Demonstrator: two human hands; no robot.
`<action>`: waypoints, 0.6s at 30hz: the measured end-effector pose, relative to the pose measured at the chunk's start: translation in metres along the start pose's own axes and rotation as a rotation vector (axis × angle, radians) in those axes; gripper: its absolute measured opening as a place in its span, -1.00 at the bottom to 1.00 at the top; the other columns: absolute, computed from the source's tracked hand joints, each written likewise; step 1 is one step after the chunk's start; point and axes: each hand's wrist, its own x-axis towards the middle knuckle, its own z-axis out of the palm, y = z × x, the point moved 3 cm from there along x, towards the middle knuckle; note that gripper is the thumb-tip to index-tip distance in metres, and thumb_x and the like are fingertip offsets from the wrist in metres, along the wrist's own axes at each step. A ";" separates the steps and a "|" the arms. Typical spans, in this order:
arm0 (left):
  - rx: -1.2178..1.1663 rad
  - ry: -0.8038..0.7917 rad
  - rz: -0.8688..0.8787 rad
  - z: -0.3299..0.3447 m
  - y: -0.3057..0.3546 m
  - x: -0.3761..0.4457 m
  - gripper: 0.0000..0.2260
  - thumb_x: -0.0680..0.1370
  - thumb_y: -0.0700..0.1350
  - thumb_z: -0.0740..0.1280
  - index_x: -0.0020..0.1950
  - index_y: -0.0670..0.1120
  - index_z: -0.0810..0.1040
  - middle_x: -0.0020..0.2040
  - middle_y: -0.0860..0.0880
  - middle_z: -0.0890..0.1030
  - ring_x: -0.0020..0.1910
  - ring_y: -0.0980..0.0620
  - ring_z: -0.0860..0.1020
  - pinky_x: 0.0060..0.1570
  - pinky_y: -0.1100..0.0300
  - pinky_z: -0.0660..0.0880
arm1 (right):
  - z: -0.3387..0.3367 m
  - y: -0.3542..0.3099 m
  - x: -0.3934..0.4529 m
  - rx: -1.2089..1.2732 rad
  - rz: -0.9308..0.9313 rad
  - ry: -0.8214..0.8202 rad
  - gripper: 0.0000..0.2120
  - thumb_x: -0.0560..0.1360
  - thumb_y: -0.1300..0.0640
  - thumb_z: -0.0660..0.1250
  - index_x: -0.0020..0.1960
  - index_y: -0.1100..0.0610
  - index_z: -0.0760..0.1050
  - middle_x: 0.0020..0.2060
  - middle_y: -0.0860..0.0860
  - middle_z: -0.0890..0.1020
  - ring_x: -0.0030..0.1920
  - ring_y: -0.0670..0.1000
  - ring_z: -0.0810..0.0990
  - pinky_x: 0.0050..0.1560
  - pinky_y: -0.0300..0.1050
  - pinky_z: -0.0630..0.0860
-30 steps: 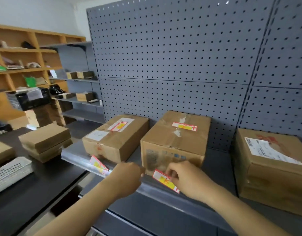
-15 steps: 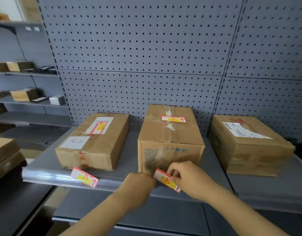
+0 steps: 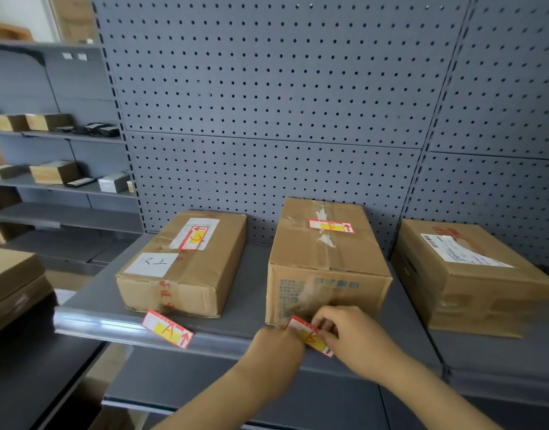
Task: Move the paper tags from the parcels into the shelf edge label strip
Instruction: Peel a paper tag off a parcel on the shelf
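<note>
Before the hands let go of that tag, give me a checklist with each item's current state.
1. Tag in hand is gripped: ok, the right hand pinches it and the left hand is at its left end.
2. Tag meets the label strip: ok, at the strip in front of the middle parcel.
3. Tag sits level: not ok, tilted.
4. Tag seated in the channel: cannot tell, fingers cover its edges.
5. First tag seated: not ok, it sits crooked.
6. Tags left on parcels: not ok, one on the left parcel, one on the middle parcel.
</note>
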 end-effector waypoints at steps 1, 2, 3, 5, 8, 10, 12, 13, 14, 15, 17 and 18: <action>0.010 0.013 -0.004 0.000 0.001 0.000 -0.75 0.54 -0.32 0.19 0.20 -0.22 0.50 0.20 -0.22 0.51 0.14 -0.23 0.51 0.06 -0.05 0.46 | 0.001 0.002 0.000 0.005 0.003 0.012 -0.87 0.51 0.14 0.31 -0.05 -0.09 0.54 -0.15 -0.15 0.62 -0.18 -0.12 0.57 -0.15 -0.06 0.58; 0.035 0.022 -0.005 0.002 0.003 0.001 -0.75 0.55 -0.31 0.19 0.20 -0.23 0.50 0.19 -0.23 0.51 0.14 -0.23 0.50 0.06 -0.04 0.45 | 0.001 0.004 -0.001 0.008 0.005 0.023 -0.87 0.51 0.14 0.31 -0.05 -0.09 0.54 -0.16 -0.15 0.61 -0.18 -0.13 0.57 -0.15 -0.05 0.59; 0.047 0.026 -0.007 0.004 0.005 0.002 -0.75 0.55 -0.31 0.18 0.21 -0.23 0.49 0.19 -0.23 0.50 0.15 -0.23 0.50 0.06 -0.04 0.44 | 0.001 0.005 -0.001 0.009 0.009 0.029 -0.87 0.51 0.14 0.31 -0.05 -0.09 0.54 -0.16 -0.16 0.61 -0.18 -0.13 0.57 -0.16 -0.05 0.59; 0.045 0.031 -0.025 0.005 0.009 0.004 -0.74 0.57 -0.32 0.15 0.23 -0.25 0.47 0.20 -0.25 0.49 0.16 -0.24 0.49 0.07 -0.04 0.43 | 0.001 0.008 -0.002 0.021 0.019 0.036 -0.88 0.51 0.14 0.32 -0.05 -0.08 0.54 -0.18 -0.16 0.61 -0.19 -0.13 0.58 -0.16 -0.06 0.59; 0.033 0.023 -0.041 0.003 0.009 0.004 -0.74 0.57 -0.33 0.13 0.23 -0.24 0.47 0.22 -0.24 0.49 0.17 -0.23 0.48 0.10 -0.04 0.42 | 0.001 0.008 -0.002 0.057 0.019 0.045 -0.88 0.50 0.13 0.33 -0.07 -0.08 0.55 -0.21 -0.15 0.63 -0.21 -0.13 0.60 -0.17 -0.07 0.60; 0.026 0.014 -0.046 0.001 0.009 0.003 -0.74 0.57 -0.32 0.14 0.21 -0.22 0.49 0.22 -0.22 0.50 0.18 -0.21 0.49 0.11 -0.03 0.43 | 0.004 0.008 -0.002 0.063 0.012 0.042 -0.90 0.50 0.13 0.33 -0.06 -0.07 0.56 -0.21 -0.14 0.65 -0.21 -0.13 0.61 -0.16 -0.06 0.60; 0.017 -0.004 -0.043 0.000 0.009 0.002 -0.74 0.57 -0.33 0.14 0.22 -0.22 0.49 0.23 -0.22 0.51 0.18 -0.21 0.50 0.11 -0.03 0.45 | 0.007 0.007 -0.003 0.029 -0.009 0.045 -0.91 0.50 0.11 0.32 -0.04 -0.06 0.56 -0.17 -0.11 0.67 -0.18 -0.11 0.61 -0.15 -0.07 0.58; 0.014 -0.012 -0.045 -0.002 0.009 0.001 -0.74 0.57 -0.34 0.14 0.22 -0.23 0.49 0.23 -0.22 0.51 0.18 -0.21 0.51 0.11 -0.03 0.45 | 0.010 0.006 -0.004 -0.011 -0.027 0.046 -0.91 0.51 0.11 0.31 -0.03 -0.05 0.56 -0.14 -0.10 0.67 -0.15 -0.10 0.61 -0.15 -0.08 0.56; 0.008 -0.017 -0.047 -0.003 0.009 0.001 -0.74 0.57 -0.34 0.14 0.22 -0.23 0.49 0.23 -0.22 0.51 0.18 -0.21 0.51 0.11 -0.03 0.45 | 0.012 0.005 -0.005 -0.059 -0.047 0.045 -0.90 0.51 0.11 0.30 -0.01 -0.05 0.55 -0.10 -0.09 0.67 -0.11 -0.07 0.61 -0.15 -0.09 0.54; 0.005 -0.025 -0.050 -0.003 0.009 0.001 -0.74 0.57 -0.34 0.15 0.22 -0.23 0.50 0.23 -0.21 0.52 0.19 -0.21 0.51 0.11 -0.02 0.45 | 0.015 0.005 -0.006 -0.098 -0.063 0.042 -0.89 0.52 0.11 0.29 0.01 -0.04 0.55 -0.06 -0.08 0.66 -0.06 -0.04 0.61 -0.13 -0.09 0.53; 0.008 -0.041 -0.056 -0.002 0.008 0.001 -0.74 0.57 -0.34 0.16 0.21 -0.22 0.51 0.23 -0.20 0.52 0.18 -0.19 0.51 0.11 -0.01 0.46 | 0.020 0.005 -0.008 -0.137 -0.082 0.034 -0.88 0.53 0.13 0.27 0.03 -0.01 0.54 -0.01 -0.06 0.65 -0.02 0.00 0.60 -0.09 -0.06 0.53; 0.013 -0.043 -0.059 -0.001 0.007 0.000 -0.74 0.57 -0.34 0.17 0.21 -0.21 0.52 0.22 -0.19 0.53 0.17 -0.19 0.52 0.09 -0.01 0.47 | 0.020 0.005 -0.008 -0.153 -0.086 0.031 -0.88 0.53 0.13 0.27 0.03 0.00 0.53 0.00 -0.06 0.64 -0.02 0.01 0.59 -0.08 -0.04 0.53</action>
